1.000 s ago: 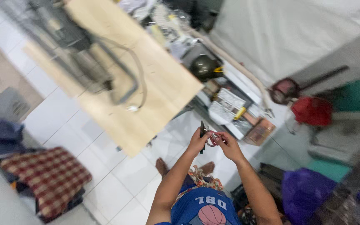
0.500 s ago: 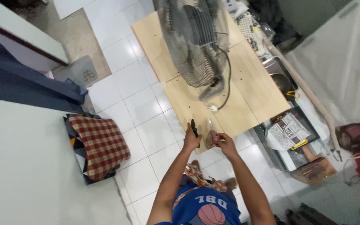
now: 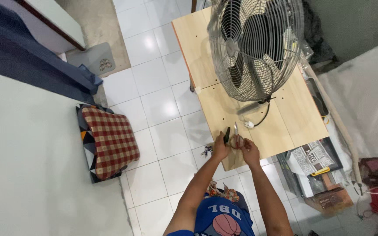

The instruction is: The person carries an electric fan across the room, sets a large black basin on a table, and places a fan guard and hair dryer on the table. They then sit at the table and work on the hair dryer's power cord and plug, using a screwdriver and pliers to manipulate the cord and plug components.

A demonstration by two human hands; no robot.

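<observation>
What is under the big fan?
The fan stands on a light wooden board. A dark cord with a white plug lies there. The fan's base is mostly hidden.

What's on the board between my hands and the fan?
In the head view, a white plug on a black cord lies on the wooden board between both hands and the fan.

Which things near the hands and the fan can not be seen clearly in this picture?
- Head view: the small tool between the left hand and right hand is too small to identify; fingers cover part of it.
- The fan is cut off by the top edge; its base is hidden behind the grille.
- The tiny objects on the floor are too small to name.
</observation>
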